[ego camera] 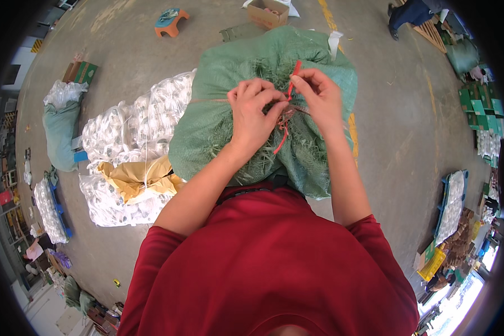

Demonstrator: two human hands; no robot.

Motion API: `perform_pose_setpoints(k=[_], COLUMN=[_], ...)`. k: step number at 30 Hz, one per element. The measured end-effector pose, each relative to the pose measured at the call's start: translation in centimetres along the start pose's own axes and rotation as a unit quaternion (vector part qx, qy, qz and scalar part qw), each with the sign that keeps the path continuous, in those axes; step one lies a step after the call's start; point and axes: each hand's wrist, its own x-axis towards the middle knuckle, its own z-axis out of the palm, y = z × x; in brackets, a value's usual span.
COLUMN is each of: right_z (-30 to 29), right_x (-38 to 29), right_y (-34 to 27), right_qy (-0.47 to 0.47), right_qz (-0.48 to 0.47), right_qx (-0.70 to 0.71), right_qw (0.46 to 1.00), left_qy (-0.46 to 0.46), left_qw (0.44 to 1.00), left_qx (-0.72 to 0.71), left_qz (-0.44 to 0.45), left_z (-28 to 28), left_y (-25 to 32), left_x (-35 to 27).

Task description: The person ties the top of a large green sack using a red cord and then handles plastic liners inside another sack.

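A large green woven sack (231, 63) stands upright before me, its gathered, frayed mouth on top. Red plastic twine (280, 140) crosses the top and is knotted near the middle, with a loose end hanging towards me. My left hand (254, 109) pinches the twine between thumb and forefinger at the knot, its other fingers bent over the sack. My right hand (317, 94) grips a short red end of the twine just above and to the right, the tip sticking up past the fingers. The two hands are close together but apart.
Plastic-wrapped goods (126, 130) lie left of the sack, with crumpled brown paper (140, 178) on them. An orange stool (172, 25) and an open cardboard box (269, 14) stand beyond. Another person (411, 14) is at the far right. A filled green sack (61, 134) stands at the left.
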Motion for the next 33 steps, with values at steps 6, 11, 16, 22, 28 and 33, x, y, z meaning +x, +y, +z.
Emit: perform_pose_setpoints(k=[6,11,16,22,28,33], right_z=[1.1,1.3,0.9,0.3,0.0,-5.3], right_x=[0.2,0.2,0.0,-0.1,-1.2,-0.7], right_y=[3.4,6.2,3.7,1.6,-0.1,-1.0], right_qy=[-0.018,0.055,0.025,0.024,0.035,0.034], right_qz=[0.023,0.065,0.043,0.018,0.068,-0.011], right_qx=[-0.045,-0.099,0.036,0.038,0.455,0.462], right_qw=[0.999,0.991,0.998,0.999,0.887,0.886], left_qy=[-0.073,-0.143,-0.069,-0.089,-0.060,-0.084], left_qw=[0.994,0.985,0.987,0.976,0.997,0.991], left_qx=[-0.069,-0.067,-0.088,-0.027,0.026,0.092], left_qz=[-0.030,-0.074,-0.116,-0.195,-0.036,0.055], left_z=[-0.9,-0.6,-0.3,0.5,1.0,-0.3], left_y=[0.0,-1.4,-1.0,0.2,-0.4,-2.8], left_x=[-1.0,-2.9,-2.9,-0.1,0.4,-0.4])
